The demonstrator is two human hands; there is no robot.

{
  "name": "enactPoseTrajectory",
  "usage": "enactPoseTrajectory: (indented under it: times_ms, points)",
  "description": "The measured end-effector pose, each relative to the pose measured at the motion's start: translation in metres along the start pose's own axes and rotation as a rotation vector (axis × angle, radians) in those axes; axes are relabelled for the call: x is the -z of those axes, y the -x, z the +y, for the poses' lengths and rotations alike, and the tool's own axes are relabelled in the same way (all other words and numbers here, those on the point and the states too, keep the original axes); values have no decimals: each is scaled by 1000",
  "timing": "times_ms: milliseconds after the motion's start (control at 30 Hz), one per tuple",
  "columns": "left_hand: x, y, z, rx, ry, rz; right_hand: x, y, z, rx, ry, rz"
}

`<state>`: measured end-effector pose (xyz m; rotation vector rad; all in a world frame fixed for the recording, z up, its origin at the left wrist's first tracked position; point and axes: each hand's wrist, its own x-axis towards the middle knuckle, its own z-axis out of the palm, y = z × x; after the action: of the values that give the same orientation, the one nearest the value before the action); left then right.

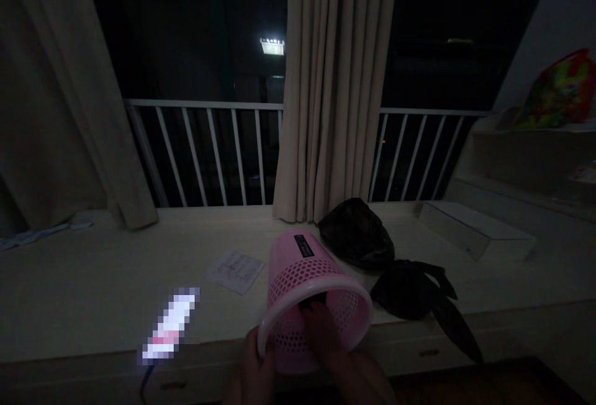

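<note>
The pink basket [291, 253] tilts over the worktop [139, 268], left hand [257, 361] clasping its rim [326, 282]. Inside the basket, the right hand [320, 325] meets dark material [319, 299]; I cannot tell its grip. This seems interior work, next needing a steady rim.

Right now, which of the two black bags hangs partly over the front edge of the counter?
The nearer, right bag: its long strip hangs down in front. The other bag lies wholly on the counter, beside the curtain.

The left hand [257, 364] sits low with its fingers curled in a grip, while the right forearm [345, 375] slants upward and inward to the right hand [320, 325], whose fingertips are lost in shadow.
</note>
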<state>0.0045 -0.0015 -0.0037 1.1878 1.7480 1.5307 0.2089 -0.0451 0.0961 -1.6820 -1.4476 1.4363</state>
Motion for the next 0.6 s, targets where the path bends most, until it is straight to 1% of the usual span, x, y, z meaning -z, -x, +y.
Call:
enactPoseTrajectory:
  times_ms: [100,200,267,333,400,467,533,600]
  points:
    - [1,0,3,1,35,-26,-4,3,-10,42,-28,-3]
    - [3,1,5,33,35,-53,-5,5,-14,41,-73,-9]
    - [3,1,6,52,41,-69,-4,3,-8,2,-96,-12]
    - [3,2,9,59,39,-71,-3,-3,5,-50,-113,-14]
    - [3,3,11,49,30,-87,-2,-12,21,-64,-129,2]
    - [4,4,12,43,19,-109,-4,-21,31,-65,-139,31]
    - [4,4,13,46,-6,-125,-7,-26,32,-102,-146,37]
    - [4,4,10,51,-79,-92,-9,-24,27,-143,-156,57]
